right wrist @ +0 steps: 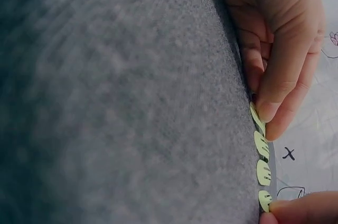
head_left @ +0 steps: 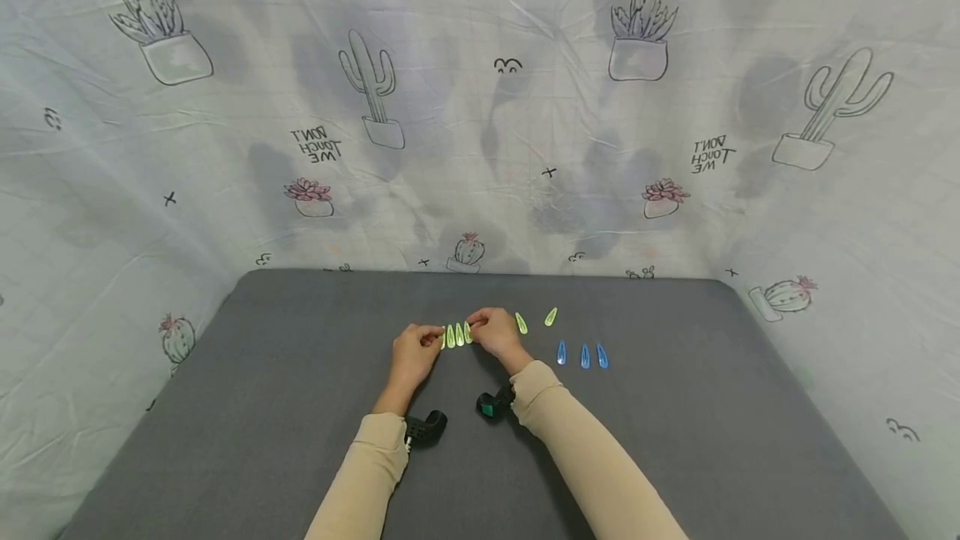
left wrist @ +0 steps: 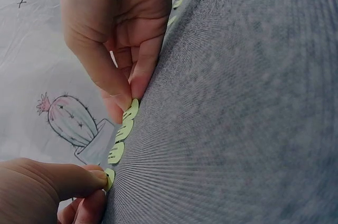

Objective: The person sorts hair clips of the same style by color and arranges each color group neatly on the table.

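Observation:
Several yellow-green snap hair clips stand side by side in a short row on the grey table. My left hand pinches the clip at the row's left end between thumb and finger, hiding part of it. At the other end, my right hand pinches the rightmost clip of the row. The clips between the two hands lie untouched, close together. Right of my right hand are two more yellow-green clips, a nearer one and a farther one, apart from the row.
Three blue snap hair clips, the leftmost, the middle and the rightmost, lie to the right and nearer than the loose green ones. The grey tabletop ends at a patterned cloth backdrop.

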Available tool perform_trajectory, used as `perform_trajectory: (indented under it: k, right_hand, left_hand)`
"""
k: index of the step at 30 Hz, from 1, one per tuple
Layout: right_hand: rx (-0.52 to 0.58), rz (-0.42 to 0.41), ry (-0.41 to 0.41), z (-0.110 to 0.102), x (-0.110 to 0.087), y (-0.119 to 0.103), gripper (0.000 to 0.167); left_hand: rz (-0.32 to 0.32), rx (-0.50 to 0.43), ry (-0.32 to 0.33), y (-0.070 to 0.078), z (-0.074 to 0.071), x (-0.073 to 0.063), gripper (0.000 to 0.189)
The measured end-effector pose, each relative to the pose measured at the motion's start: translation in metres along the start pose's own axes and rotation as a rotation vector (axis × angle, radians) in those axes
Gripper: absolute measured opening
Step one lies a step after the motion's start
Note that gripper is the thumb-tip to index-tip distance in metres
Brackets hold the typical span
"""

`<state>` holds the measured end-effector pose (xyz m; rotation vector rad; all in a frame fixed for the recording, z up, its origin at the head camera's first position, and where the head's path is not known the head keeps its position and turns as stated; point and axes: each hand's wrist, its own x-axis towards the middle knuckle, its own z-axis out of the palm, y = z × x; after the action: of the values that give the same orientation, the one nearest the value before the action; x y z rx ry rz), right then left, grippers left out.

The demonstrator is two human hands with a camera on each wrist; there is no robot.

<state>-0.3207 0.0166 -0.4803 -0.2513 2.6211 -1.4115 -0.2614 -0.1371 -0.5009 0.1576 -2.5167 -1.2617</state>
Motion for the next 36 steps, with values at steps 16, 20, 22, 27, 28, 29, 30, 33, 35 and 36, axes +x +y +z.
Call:
perform_trajectory:
  k: [16,20,22,27,28,29,30,33,35,36]
  right_hand:
    - [-0.1,-0.009,0.097,0.006,-0.006,-0.002,0.02]
    - [-0.068,-0.031,0.094,0.005,-0.007,0.001,0.019]
    - [-0.047,-0.044,0.082,0.003,-0.007,0.004,0.018]
    - [0.017,-0.082,0.052,-0.006,-0.01,0.007,0.021]
    - [0.033,-0.088,0.047,-0.009,-0.011,0.007,0.021]
    - [0.048,-0.096,0.043,-0.012,-0.012,0.007,0.022]
    - [0.067,-0.095,0.037,-0.015,-0.013,0.008,0.023]
    - [0.099,-0.096,0.026,-0.024,-0.015,0.009,0.026]
    - [0.114,-0.1,0.019,-0.031,-0.016,0.01,0.028]
    - [0.121,-0.1,0.019,-0.034,-0.017,0.01,0.028]
  left_hand:
    - [0.001,0.009,0.001,-0.002,0.005,-0.001,0.013]
    - [0.003,0.005,0.005,-0.002,0.004,-0.001,0.013]
    - [-0.002,0.004,0.001,-0.001,0.002,-0.001,0.013]
    - [0.011,0.005,0.002,0.0,0.001,-0.001,0.013]
    - [0.012,0.003,0.002,-0.001,0.0,-0.001,0.013]
    - [0.013,0.001,0.002,-0.001,0.0,-0.001,0.012]
    - [0.01,0.001,-0.003,-0.001,0.0,-0.001,0.013]
    - [-0.002,0.0,-0.016,-0.001,0.0,0.0,0.013]
    - [-0.009,-0.004,-0.022,-0.002,-0.001,0.0,0.014]
    - [-0.005,-0.003,-0.022,-0.002,0.0,0.0,0.014]
